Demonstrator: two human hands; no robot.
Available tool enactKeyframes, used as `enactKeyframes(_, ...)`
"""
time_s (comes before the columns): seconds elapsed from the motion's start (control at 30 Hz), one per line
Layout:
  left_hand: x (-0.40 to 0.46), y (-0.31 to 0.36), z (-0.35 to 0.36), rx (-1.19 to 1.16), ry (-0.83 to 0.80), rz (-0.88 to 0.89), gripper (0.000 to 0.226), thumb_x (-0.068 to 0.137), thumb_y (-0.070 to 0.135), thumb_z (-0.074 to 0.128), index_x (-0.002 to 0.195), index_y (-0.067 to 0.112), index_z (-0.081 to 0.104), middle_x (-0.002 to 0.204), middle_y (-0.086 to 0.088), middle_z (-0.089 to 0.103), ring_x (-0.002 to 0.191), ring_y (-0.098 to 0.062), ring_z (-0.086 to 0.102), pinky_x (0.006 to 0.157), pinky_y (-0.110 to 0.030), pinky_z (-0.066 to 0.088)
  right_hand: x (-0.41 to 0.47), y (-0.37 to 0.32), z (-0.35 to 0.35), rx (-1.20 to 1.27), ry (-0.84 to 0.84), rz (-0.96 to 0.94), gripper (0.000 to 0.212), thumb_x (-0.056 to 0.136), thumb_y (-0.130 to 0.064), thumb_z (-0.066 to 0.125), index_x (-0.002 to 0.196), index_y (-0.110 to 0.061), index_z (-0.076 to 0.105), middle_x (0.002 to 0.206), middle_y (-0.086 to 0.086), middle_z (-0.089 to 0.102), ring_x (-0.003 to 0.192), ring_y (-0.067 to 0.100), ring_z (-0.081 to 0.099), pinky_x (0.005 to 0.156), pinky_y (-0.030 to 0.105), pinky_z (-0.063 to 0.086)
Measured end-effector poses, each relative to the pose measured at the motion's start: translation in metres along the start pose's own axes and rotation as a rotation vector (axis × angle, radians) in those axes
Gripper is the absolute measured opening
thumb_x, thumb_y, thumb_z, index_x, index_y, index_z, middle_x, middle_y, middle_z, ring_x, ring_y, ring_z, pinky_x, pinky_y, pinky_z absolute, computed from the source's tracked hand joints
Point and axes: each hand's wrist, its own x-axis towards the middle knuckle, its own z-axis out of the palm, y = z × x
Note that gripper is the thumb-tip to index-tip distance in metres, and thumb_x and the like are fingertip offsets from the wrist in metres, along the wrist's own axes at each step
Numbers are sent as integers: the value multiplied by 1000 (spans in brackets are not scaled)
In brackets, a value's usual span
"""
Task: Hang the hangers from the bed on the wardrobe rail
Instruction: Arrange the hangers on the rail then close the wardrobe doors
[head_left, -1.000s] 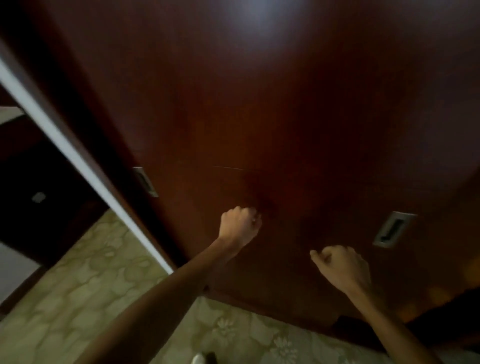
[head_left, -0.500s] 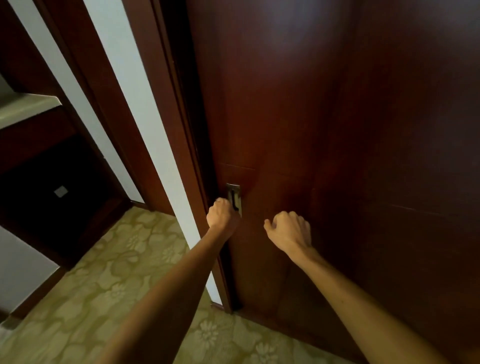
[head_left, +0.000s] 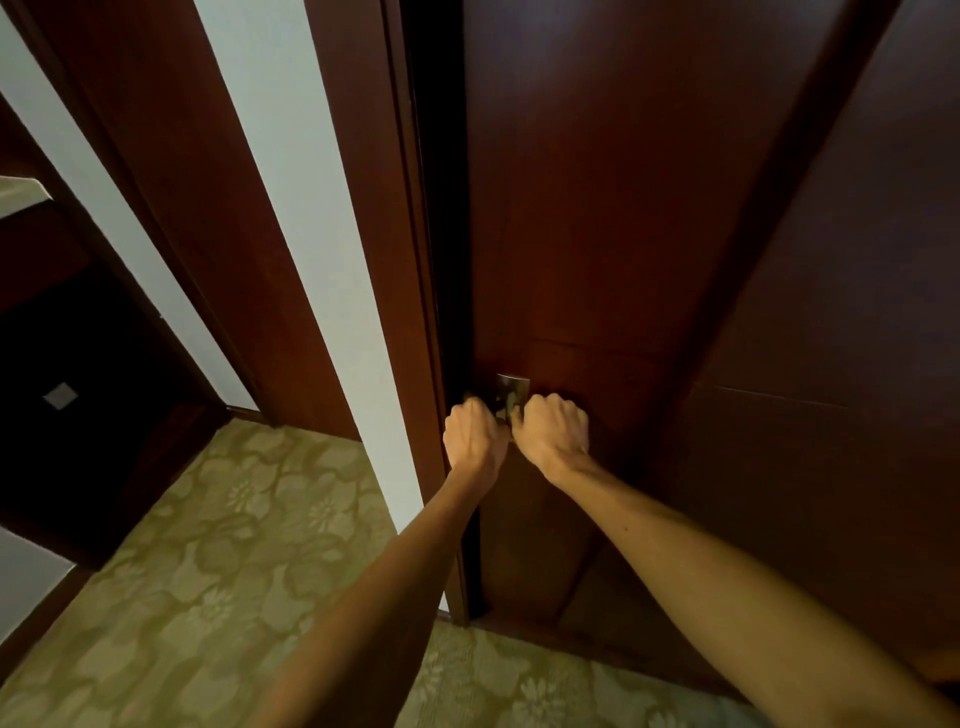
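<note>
The tall dark reddish-brown wooden wardrobe door (head_left: 613, 208) has a smooth, faintly glossy finish. Its small recessed handle plate (head_left: 511, 391) looks like shiny metal. The olive-green floral carpet (head_left: 208, 545) appears soft and matt.

Wardrobe door (head_left: 597, 208): dark reddish-brown wood, tall, glossy, with a dark gap along its left edge beside the frame. Small metal recessed handle (head_left: 511, 389) set near that left edge, partly hidden by fingers. Left hand (head_left: 474, 441) curled at the door edge just left of the handle. Right hand (head_left: 553, 431) curled at the handle, fingertips in the recess. Hangers and rail not in view.
</note>
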Motion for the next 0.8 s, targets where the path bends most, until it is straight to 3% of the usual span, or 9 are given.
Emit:
enactKeyframes(0.13, 5, 3, 2, 52, -59, 109, 20, 95, 18, 62, 104, 1, 67, 98, -14, 68, 83, -31, 65, 62, -34, 45, -4, 10, 3, 80, -7, 70, 39, 101, -37, 46, 92, -11, 73, 93, 10, 73, 90, 30, 70, 76, 39, 53)
enactKeyframes(0.3, 33, -1, 6, 59, -264, 267, 10, 93, 22, 66, 89, 12, 66, 79, 2, 63, 68, -12, 63, 59, -28, 53, -35, 75, -16, 82, 60, 174, 55, 98, -54, 44, 60, -19, 62, 59, -2, 61, 55, 16, 62, 59, 34, 54)
enactKeyframes(0.4, 46, 10, 9, 54, -360, 366, 14, 91, 29, 68, 85, 16, 66, 79, 0, 68, 64, -11, 65, 59, -26, 55, -48, 118, -27, -97, 165, 263, 57, 97, -53, 46, 56, -17, 62, 60, 2, 62, 61, 26, 64, 57, 30, 41)
enactKeyframes(0.57, 45, 23, 24, 84, -286, 338, 35, 86, 39, 72, 68, 10, 65, 63, -2, 65, 49, -16, 59, 49, -31, 56, -46, 135, -21, -113, 201, 319, 57, 97, -52, 47, 57, -15, 65, 59, 4, 62, 61, 29, 67, 54, 29, 37)
enactKeyframes(0.7, 35, 33, 30, 112, -260, 382, 40, 84, 48, 71, 69, 11, 66, 66, -2, 67, 56, -18, 65, 53, -32, 59, -48, 135, -21, -90, 220, 336, 56, 96, -52, 48, 59, -14, 62, 65, 7, 66, 66, 32, 68, 57, 30, 37)
enactKeyframes(0.8, 23, 43, 31, 121, -282, 410, 29, 85, 39, 71, 77, 11, 67, 73, -3, 67, 62, -19, 66, 59, -36, 62, -49, 136, -21, -81, 240, 319, 54, 97, -52, 48, 57, -17, 53, 64, 7, 63, 66, 30, 67, 57, 30, 38)
